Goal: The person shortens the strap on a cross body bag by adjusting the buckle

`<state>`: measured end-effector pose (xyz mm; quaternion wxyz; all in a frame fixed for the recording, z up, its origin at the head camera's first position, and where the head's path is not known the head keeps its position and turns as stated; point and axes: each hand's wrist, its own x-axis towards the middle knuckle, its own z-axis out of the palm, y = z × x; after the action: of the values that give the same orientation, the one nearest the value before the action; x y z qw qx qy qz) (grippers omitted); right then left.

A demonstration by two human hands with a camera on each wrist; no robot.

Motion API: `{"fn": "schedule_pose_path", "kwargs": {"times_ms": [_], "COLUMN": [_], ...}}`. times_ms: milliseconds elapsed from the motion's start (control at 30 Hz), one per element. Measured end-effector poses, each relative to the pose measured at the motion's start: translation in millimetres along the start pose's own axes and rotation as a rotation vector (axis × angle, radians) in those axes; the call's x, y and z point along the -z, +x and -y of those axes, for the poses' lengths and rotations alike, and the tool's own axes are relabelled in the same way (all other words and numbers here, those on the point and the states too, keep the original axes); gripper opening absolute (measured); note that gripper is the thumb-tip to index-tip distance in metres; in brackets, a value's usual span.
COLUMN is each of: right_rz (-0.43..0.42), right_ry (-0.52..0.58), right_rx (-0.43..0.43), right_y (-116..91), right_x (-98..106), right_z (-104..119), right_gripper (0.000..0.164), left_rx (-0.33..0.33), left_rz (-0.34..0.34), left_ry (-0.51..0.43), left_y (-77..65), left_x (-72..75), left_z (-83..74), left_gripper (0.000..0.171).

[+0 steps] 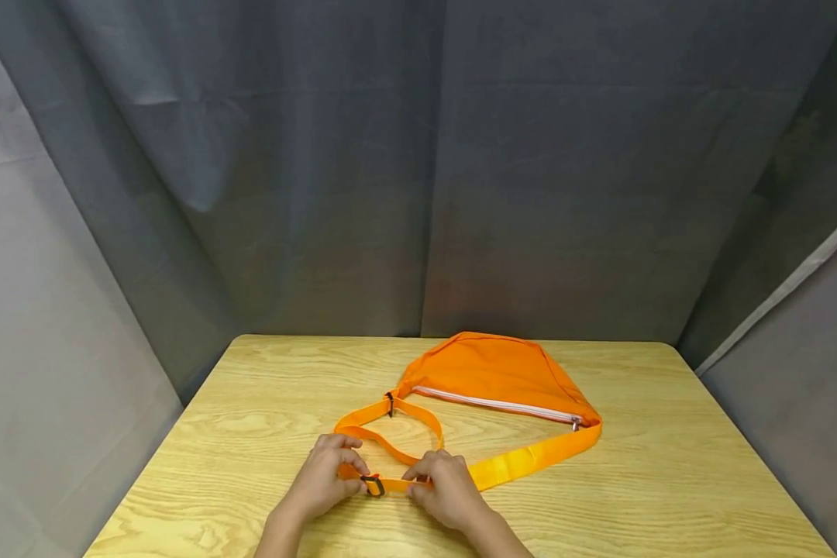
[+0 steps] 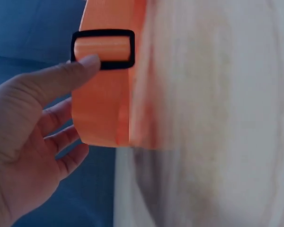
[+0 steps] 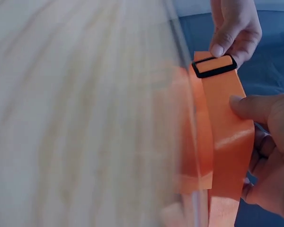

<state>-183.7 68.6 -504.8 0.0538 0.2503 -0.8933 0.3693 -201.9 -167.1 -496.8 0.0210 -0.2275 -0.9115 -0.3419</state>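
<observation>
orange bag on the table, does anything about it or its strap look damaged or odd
Nothing stands out. The orange bag lies on the table with no visible tear, and the front black slider is threaded on the strap. The strap's loose loop looks like ordinary slack.
</observation>
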Motion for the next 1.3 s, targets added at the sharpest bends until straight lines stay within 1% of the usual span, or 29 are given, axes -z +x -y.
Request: {"fn": "schedule_pose_path", "kwargs": {"times_ms": [100, 233, 367, 533, 667, 833, 1000, 1067, 1200, 1300], "right_rz": [-0.032, -0.05, -0.06, -0.097, -0.129, -0.175, -0.232, -0.247, -0.271, -0.29], "right_ry": [0.075, 0.132, 0.168, 0.224, 0.25, 0.282, 0.287, 0.275, 0.26, 0.275], "right_rx": [0.014, 0.027, 0.032, 0.063, 0.092, 0.102, 0.09, 0.087, 0.097, 0.113], "right_y": [-1.0, -3.6, -5.8, -8.2, -11.1, -15.4, -20.3, -21.7, -23.8, -25.2], "right_x": [7.7, 16.8, 21.5, 24.4, 27.7, 34.0, 41.1, 44.2, 52.7, 62.6], "right_z": [-0.2, 0.7, 1.7, 0.4, -1.5, -5.4, -9.2, -9.3, -4.9, 4.6], "right_gripper": [0.003, 0.004, 0.004, 0.006, 0.006, 0.007, 0.008, 0.009, 0.012, 0.015], "left_rx": [-0.02, -0.049, -0.067, -0.082, -0.146, -0.23, -0.319, -0.355, -0.406, -0.426], "left_rz": [-0.03, -0.041, -0.046, -0.052, -0.067, -0.098, -0.152, -0.182, -0.239, -0.265], "left_ry": [-0.036, -0.092, -0.114, -0.121, -0.111, -0.135, -0.18, -0.182, -0.16, -0.156], "left_y": [-1.0, -0.1, 1.0, 1.5, 3.3, 7.7, 9.5, 9.7, 11.6, 13.3], "left_x": [3.4, 6.3, 8.3, 9.7, 8.9, 4.9, -0.8, -2.9, -7.0, -10.8], "left_z": [-6.3, -14.4, -21.3, -27.6, -30.3, -34.6, -42.0, -45.2, -51.4, -54.2], "left_gripper": [0.022, 0.022, 0.02, 0.017, 0.014, 0.014, 0.018, 0.02, 0.022, 0.023]}}
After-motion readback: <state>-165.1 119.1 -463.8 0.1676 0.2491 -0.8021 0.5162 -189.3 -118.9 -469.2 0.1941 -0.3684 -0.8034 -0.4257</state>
